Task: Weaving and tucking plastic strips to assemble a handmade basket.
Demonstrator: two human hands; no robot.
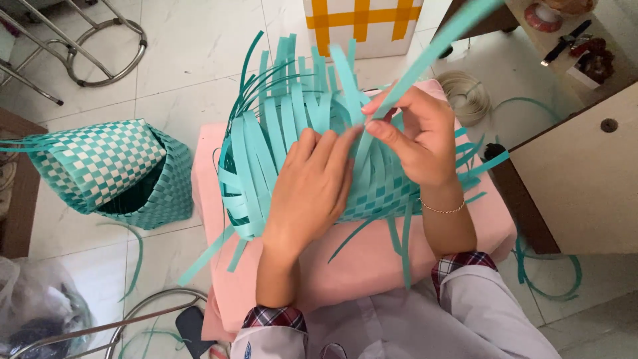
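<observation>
A half-woven teal basket (pixel 266 153) of flat plastic strips lies on its side on a pink cushion (pixel 372 259) in front of me, with many loose strip ends fanning up and out. My left hand (pixel 312 189) lies flat on the woven strips, fingers pressing them down. My right hand (pixel 415 136) pinches one long teal strip (pixel 442 43) that runs up to the top right of the view. A thin gold bracelet sits on my right wrist.
A finished teal-and-white checked basket (pixel 113 169) lies on the tiled floor to the left. A coil of pale cord (pixel 465 93) lies at the upper right near a wooden cabinet (pixel 585 173). A yellow-and-white box (pixel 362 23) stands at the top. Metal chair legs (pixel 86 46) are at the upper left.
</observation>
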